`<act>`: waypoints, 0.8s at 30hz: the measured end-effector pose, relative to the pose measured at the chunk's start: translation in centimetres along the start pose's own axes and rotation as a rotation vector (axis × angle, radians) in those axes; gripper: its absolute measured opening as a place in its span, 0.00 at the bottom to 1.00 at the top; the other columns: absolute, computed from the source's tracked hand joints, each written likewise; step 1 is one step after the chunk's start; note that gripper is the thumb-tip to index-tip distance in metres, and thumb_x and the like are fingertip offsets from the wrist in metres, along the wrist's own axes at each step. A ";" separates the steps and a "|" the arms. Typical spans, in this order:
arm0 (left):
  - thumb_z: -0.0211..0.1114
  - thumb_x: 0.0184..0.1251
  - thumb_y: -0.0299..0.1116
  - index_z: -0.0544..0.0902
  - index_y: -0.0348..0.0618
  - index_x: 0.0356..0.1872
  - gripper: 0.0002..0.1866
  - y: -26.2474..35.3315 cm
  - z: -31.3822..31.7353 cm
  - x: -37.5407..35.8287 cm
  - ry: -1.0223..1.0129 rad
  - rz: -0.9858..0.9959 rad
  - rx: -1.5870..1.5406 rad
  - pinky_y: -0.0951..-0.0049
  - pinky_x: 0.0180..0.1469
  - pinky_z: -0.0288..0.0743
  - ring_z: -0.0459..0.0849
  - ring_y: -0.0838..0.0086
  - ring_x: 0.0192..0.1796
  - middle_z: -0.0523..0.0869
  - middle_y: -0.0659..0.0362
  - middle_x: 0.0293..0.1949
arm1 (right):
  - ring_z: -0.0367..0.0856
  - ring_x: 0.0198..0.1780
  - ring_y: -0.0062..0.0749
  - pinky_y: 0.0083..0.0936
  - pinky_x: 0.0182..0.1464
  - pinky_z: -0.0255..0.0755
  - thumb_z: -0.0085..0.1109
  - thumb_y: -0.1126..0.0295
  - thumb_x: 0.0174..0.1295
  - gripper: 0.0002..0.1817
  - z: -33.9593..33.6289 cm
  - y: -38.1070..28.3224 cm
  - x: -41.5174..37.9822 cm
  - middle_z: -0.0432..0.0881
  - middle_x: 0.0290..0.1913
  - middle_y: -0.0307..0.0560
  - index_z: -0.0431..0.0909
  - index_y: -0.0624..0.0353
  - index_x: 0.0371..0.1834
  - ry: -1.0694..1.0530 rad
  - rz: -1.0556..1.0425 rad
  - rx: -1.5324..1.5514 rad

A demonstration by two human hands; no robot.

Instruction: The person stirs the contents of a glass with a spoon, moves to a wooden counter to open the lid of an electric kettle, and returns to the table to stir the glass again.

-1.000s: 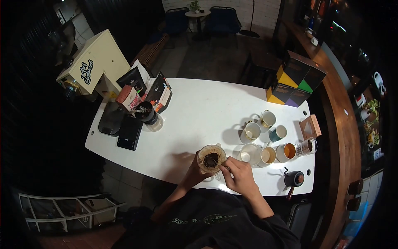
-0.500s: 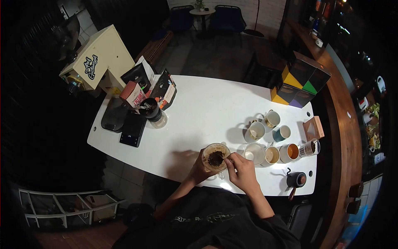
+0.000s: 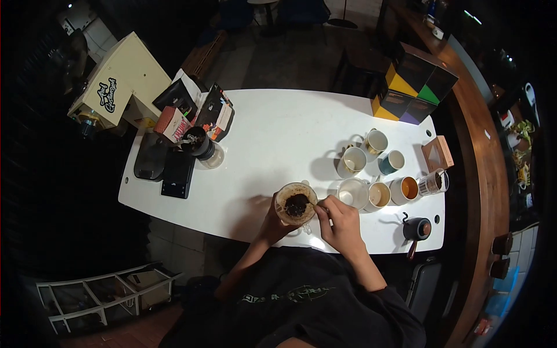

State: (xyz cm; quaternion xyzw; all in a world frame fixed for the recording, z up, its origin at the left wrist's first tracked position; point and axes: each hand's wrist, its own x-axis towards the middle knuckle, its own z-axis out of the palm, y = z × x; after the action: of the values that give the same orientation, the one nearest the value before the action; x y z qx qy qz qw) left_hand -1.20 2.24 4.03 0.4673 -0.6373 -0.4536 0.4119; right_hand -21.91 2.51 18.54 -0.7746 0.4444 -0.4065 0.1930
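Note:
A coffee dripper (image 3: 281, 210) lined with a stained paper filter (image 3: 306, 192) is in my left hand (image 3: 274, 225), whose fingers wrap its left side. Dark, wet-looking coffee grounds (image 3: 296, 205) lie inside the filter. At the dripper's right rim my right hand (image 3: 342, 224) is closed in a pinch. Something thin may be between its fingertips, but it is too small to make out. Just right of the hands stands a clear glass vessel (image 3: 353, 194), beside a cream mug (image 3: 379, 196) and a mug with an orange inside (image 3: 409, 188).
Three more mugs (image 3: 352, 162) stand behind. A dark kettle (image 3: 416, 229) and a glass with dark contents (image 3: 430, 184) are at right. A grinder (image 3: 201, 145), scale (image 3: 176, 174), coffee bags (image 3: 216, 115) and cream machine (image 3: 130, 78) stand left. Black boxes (image 3: 415, 84) sit at the far right corner.
The camera view has shifted, so the table and its objects sit higher in the picture. My hands keep their hold at the dripper, and its position over the table has barely changed.

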 end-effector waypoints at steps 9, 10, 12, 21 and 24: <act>0.85 0.56 0.38 0.74 0.39 0.65 0.38 2.1 0.2 0.1 0.034 -0.040 -0.024 0.62 0.64 0.80 0.84 0.65 0.61 0.84 0.54 0.59 | 0.81 0.25 0.49 0.40 0.27 0.72 0.65 0.73 0.70 0.06 -0.4 -0.4 -0.1 0.80 0.30 0.49 0.78 0.61 0.37 -0.029 0.065 0.115; 0.83 0.59 0.33 0.79 0.40 0.62 0.30 2.5 0.3 0.1 0.060 -0.013 0.007 0.64 0.61 0.82 0.86 0.69 0.58 0.87 0.56 0.56 | 0.81 0.25 0.48 0.40 0.27 0.72 0.65 0.73 0.70 0.06 -0.5 -0.4 -0.1 0.80 0.30 0.49 0.78 0.61 0.37 -0.040 0.070 0.136; 0.83 0.59 0.33 0.80 0.40 0.61 0.30 1.9 0.3 0.1 0.051 -0.014 -0.004 0.64 0.61 0.82 0.86 0.69 0.58 0.87 0.56 0.56 | 0.81 0.25 0.48 0.39 0.27 0.72 0.65 0.73 0.70 0.06 -0.3 -0.1 0.0 0.80 0.30 0.49 0.78 0.61 0.37 -0.050 0.082 0.158; 0.83 0.59 0.33 0.80 0.39 0.61 0.30 0.6 0.4 0.1 0.053 0.037 0.120 0.64 0.61 0.82 0.87 0.67 0.58 0.88 0.56 0.55 | 0.81 0.25 0.47 0.39 0.27 0.72 0.66 0.73 0.69 0.06 0.2 0.4 -0.2 0.79 0.29 0.48 0.78 0.61 0.36 0.045 0.031 0.059; 0.82 0.59 0.33 0.81 0.39 0.61 0.29 0.7 0.5 0.0 0.062 0.044 0.102 0.64 0.61 0.82 0.87 0.66 0.57 0.88 0.55 0.54 | 0.81 0.25 0.46 0.38 0.27 0.72 0.65 0.74 0.70 0.05 0.4 0.5 0.0 0.79 0.29 0.48 0.78 0.61 0.36 -0.009 0.032 0.042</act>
State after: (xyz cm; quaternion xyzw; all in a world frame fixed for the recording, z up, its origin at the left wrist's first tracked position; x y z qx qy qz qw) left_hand -1.84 2.42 4.63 0.4873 -0.6568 -0.3966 0.4170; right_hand -21.87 2.23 18.01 -0.7650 0.4473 -0.4089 0.2178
